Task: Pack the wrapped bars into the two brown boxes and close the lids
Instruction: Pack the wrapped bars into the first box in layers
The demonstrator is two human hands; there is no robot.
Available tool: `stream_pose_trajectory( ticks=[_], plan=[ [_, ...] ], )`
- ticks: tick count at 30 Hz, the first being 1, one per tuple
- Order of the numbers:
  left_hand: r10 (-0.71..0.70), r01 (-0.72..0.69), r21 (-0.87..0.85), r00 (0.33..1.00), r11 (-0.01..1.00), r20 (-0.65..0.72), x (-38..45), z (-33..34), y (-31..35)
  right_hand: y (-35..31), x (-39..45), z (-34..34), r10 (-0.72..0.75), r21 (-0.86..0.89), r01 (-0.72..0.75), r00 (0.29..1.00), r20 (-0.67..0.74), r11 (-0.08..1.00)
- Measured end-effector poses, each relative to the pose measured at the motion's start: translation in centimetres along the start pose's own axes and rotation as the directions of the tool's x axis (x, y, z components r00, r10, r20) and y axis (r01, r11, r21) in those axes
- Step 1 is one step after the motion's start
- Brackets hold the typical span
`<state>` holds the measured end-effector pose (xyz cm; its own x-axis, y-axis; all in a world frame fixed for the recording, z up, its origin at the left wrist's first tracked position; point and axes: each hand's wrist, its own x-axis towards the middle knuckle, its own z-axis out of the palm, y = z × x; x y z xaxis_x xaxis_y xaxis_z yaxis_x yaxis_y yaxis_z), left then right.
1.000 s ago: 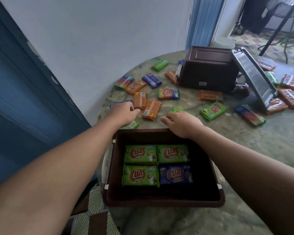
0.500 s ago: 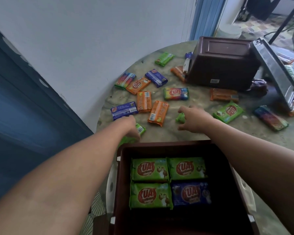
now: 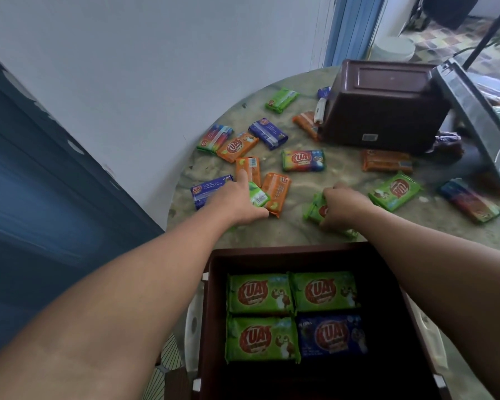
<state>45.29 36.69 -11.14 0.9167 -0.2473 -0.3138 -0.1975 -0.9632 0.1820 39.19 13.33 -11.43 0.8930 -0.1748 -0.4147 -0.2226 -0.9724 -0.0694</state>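
Observation:
An open brown box (image 3: pixel 300 255) sits at the table's near edge with three green bars and one blue bar (image 3: pixel 331 336) laid flat inside. My left hand (image 3: pixel 237 202) grips a small green bar (image 3: pixel 259 196) just beyond the box, beside an orange bar (image 3: pixel 276 192) and a blue bar (image 3: pixel 205 192). My right hand (image 3: pixel 342 206) grips another green bar (image 3: pixel 315 210) on the table. A second brown box (image 3: pixel 384 108) lies on its side at the back right, its grey lid (image 3: pixel 479 122) swung open.
Several loose bars in orange, green, blue and rainbow wrappers are scattered over the round marbled table (image 3: pixel 315 235). A white wall stands behind, with a blue door at left. The table's left edge curves close to the bars.
The view has shifted forward. My left hand has lifted its green bar up beside the orange bar. My right hand has closed round the green bar it was reaching over.

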Motion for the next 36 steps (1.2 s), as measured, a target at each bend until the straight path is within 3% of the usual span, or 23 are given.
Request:
stream_pose_trajectory(
  ticks=[4,9,13,22,30,36],
  plan=[
    [0.046,-0.038,0.071,0.991,0.997,-0.122,-0.9,-1.1,0.3,-0.4,-1.5,-0.9,-0.050,0.075,0.056,0.995,-0.092,0.996],
    [0.165,-0.135,0.154,0.964,0.979,-0.207,-3.0,-3.1,1.9,-1.7,-4.8,-3.3,-0.202,-0.013,0.208,0.929,-0.310,0.978],
    [0.239,-0.191,0.200,0.938,0.961,-0.251,-6.4,-4.2,3.3,-2.1,-8.0,-4.4,-0.239,0.041,0.269,0.908,-0.344,0.962],
    [0.251,-0.200,0.193,0.922,0.961,-0.293,-16.8,-3.2,4.5,0.1,-16.7,-2.1,-0.308,0.076,0.374,0.850,-0.427,0.924],
    [0.262,-0.222,0.218,0.949,0.950,-0.175,-23.4,2.5,4.6,1.8,-21.3,3.0,-0.457,-0.044,0.464,0.846,-0.274,0.885],
    [0.222,-0.223,0.015,0.959,0.975,-0.178,-25.1,5.6,2.1,1.7,-22.1,5.3,-0.524,-0.145,0.506,0.838,-0.150,0.850]
  ],
)
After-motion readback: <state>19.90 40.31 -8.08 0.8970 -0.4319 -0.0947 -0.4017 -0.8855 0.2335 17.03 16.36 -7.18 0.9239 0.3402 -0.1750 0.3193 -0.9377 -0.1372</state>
